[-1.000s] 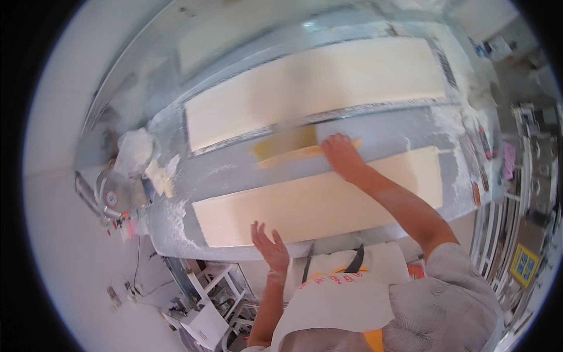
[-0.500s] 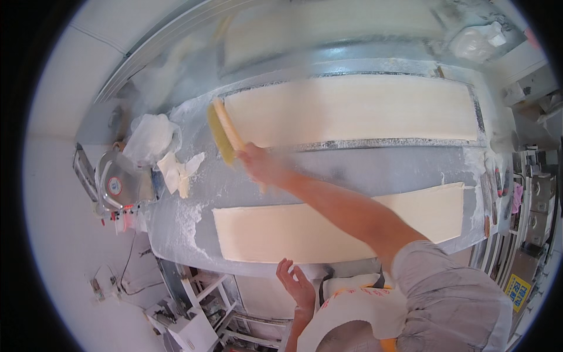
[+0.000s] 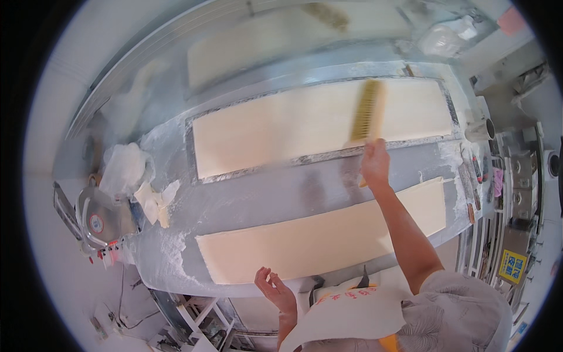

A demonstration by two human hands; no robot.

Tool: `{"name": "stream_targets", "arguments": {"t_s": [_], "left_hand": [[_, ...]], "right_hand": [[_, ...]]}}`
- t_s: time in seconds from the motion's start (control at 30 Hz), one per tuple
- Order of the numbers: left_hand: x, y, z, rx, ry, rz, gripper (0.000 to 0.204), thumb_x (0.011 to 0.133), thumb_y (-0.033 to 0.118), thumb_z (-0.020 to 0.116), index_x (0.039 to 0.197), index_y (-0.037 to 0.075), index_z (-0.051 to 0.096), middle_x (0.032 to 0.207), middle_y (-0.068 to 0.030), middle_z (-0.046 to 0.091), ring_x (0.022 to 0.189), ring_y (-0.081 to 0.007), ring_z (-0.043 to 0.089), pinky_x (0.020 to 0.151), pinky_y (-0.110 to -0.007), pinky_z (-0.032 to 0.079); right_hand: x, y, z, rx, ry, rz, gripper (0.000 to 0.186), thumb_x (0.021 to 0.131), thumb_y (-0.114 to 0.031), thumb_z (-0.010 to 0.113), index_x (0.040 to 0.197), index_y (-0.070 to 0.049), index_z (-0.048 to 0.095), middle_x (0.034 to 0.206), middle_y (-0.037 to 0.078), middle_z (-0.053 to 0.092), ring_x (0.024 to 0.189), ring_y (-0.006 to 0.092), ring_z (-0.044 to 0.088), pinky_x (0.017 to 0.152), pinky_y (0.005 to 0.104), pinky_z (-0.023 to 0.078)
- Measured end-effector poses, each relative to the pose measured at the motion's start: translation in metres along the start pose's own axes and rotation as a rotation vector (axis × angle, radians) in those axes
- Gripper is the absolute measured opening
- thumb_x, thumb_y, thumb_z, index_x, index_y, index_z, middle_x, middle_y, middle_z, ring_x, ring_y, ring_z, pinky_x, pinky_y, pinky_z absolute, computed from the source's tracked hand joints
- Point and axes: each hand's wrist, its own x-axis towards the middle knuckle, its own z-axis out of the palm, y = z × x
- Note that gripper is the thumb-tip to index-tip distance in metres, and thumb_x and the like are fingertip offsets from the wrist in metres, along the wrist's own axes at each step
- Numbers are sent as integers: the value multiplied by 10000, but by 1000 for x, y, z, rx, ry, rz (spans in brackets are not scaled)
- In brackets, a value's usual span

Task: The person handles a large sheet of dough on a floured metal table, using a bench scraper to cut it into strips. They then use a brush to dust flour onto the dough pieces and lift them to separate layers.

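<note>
A flour brush [image 3: 368, 111] with a pale wooden handle and yellowish bristles is gripped by its handle in my right hand [image 3: 376, 163]. Its head hangs over the right half of the far sheet of pale rolled dough [image 3: 252, 136]; whether the bristles touch it I cannot tell. A second long dough sheet [image 3: 293, 239] lies along the near edge of the table, passing under my right forearm. Close to that sheet's front edge, my left hand [image 3: 275, 291] holds nothing, its fingers loosely curled and apart.
Flour dusts the grey table [image 3: 258, 199]. At its left are a clear plastic bag [image 3: 126, 170], dough scraps [image 3: 153, 202] and a metal machine [image 3: 97, 217]. A metal cup [image 3: 480, 130] and long-handled tools [image 3: 468, 185] sit along the right edge. A shiny panel behind mirrors the dough.
My right hand has swept the brush from the far sheet's left end to its right half. The view has shifted a little. My left hand stays near the front edge, empty.
</note>
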Motion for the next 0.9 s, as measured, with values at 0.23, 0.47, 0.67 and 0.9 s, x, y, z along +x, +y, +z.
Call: {"name": "stream_targets", "arguments": {"t_s": [0.23,0.47,0.67,0.9], "left_hand": [[25,93,70,27,-298,310,248,1089,77,553,1328,13,569,1402,-156,548,1233,-284,592,952,-388,529],[2,48,13,113,-147,178,234,1101,91,547,1319,10,567,1370,-151,551,1209,-265,584,955,-392,521],[-36,80,62,126,-250,137,220,1102,92,543,1304,12,575,1363,-151,555,1205,-267,584,939,-391,528],[-45,132,76,147,-295,321,211,1096,73,543,1289,10,600,1362,-146,572,1203,-263,595,948,-376,523]], "right_hand": [[5,-8,98,-93,-352,-800,268,1076,-287,588,1200,-50,609,1030,171,682,961,377,677,774,543,541],[96,81,-115,-77,-173,-348,345,1091,-316,531,1163,1,646,986,240,718,926,394,696,846,483,555],[109,61,-191,73,31,-293,354,1102,-338,524,1086,2,622,890,277,685,903,492,674,800,582,518],[162,134,-217,-81,-91,-451,285,1046,-164,530,1163,-118,786,1245,262,683,1168,430,661,1042,467,531]]}}
